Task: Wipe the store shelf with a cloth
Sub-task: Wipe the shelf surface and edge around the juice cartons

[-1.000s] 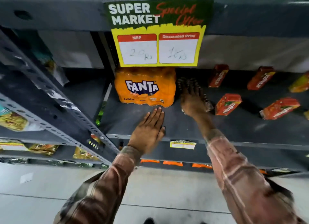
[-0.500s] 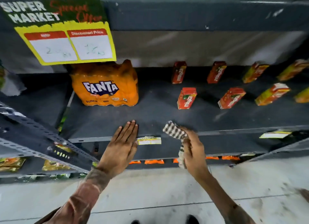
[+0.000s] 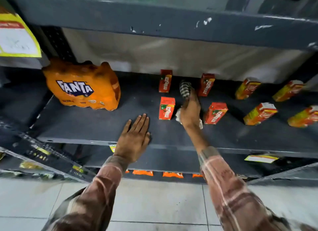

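The dark grey shelf (image 3: 89,124) runs across the view at chest height. My right hand (image 3: 190,113) reaches deep onto it between the Maaza juice cartons, gripping a striped black-and-white cloth (image 3: 185,89) whose end sticks out past my fingers toward the back. A white corner of the cloth shows under my wrist. My left hand (image 3: 135,136) lies flat, fingers apart, on the shelf's front edge, holding nothing.
An orange Fanta multipack (image 3: 82,86) stands at the shelf's left. Red Maaza cartons (image 3: 166,108) flank my right hand, and several yellow-red cartons (image 3: 259,113) stand farther right. A yellow price sign (image 3: 17,39) hangs upper left. The upper shelf's lip (image 3: 172,24) overhangs.
My right hand has gone from the shelf's front edge back in between the Maaza cartons with the cloth. The view has shifted right. My left hand stays on the edge.
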